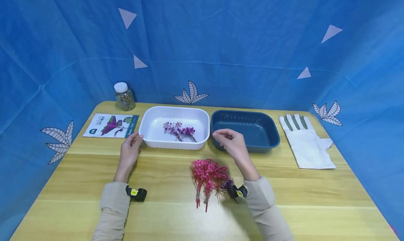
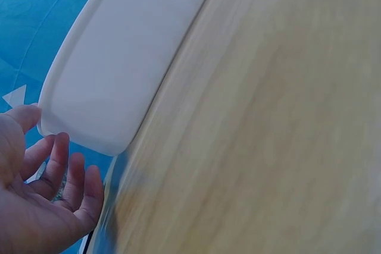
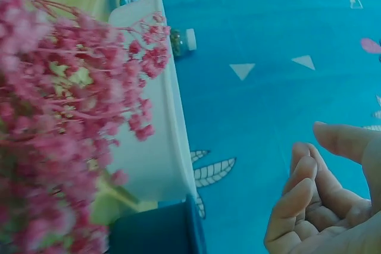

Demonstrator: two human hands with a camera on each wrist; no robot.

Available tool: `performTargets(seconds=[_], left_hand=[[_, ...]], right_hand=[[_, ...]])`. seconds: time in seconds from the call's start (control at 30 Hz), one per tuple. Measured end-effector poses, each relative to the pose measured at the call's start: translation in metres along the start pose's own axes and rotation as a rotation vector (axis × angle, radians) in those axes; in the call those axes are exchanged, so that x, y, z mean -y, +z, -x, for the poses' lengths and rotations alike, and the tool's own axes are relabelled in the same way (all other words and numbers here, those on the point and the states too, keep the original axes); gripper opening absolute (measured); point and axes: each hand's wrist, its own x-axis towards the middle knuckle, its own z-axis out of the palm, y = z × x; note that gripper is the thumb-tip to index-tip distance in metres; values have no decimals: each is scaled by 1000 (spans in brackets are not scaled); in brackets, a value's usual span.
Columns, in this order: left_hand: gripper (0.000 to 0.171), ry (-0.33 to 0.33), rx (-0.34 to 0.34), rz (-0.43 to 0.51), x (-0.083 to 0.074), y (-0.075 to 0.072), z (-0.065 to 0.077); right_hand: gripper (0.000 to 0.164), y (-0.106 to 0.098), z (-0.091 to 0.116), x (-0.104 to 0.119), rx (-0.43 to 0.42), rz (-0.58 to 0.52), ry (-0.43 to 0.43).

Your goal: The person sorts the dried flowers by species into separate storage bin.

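My left hand point(image 1: 130, 149) is at the front left corner of a white basin point(image 1: 173, 144). Its relaxed fingertips touch the corner, as the left wrist view shows. Purple dried flower sprigs point(image 1: 178, 129) lie inside this basin. My right hand point(image 1: 231, 143) hovers over the left rim of a dark blue basin point(image 1: 262, 145). Its fingers point(image 3: 297, 197) are loosely curled with nothing between them, the thumb apart. Below that hand, a bunch of pink dried flowers point(image 1: 209, 174) lies on the table. Some purple flowers point(image 1: 228, 183) show beside it, partly hidden by the wrist camera.
A seed packet point(image 1: 111, 125) with a purple picture lies left of the white basin. Behind it stands a white-capped jar point(image 1: 125, 97) of dried bits. A white glove point(image 1: 304, 143) with green stripes lies at the right. Blue cloth point(image 1: 202, 41) surrounds the wooden table.
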Motion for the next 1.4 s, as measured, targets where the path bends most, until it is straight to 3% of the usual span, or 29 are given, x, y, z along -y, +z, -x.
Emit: performTargets(seconds=[0.5,0.67,1.07,1.4], left_hand=[[52,28,-9,6,1,0,0],[51,25,-14,15,2,-1,0],[52,20,-6,6,2,-2,0],[53,14,5,-4,1,-1,0]], right_hand=[[26,-13,34,-29,-74,-83,94],[25,-15,37,-34,-90,-62,93],[25,-15,56,-65,-98,-63,191],[28,-17,78,-81,-125,25,167]])
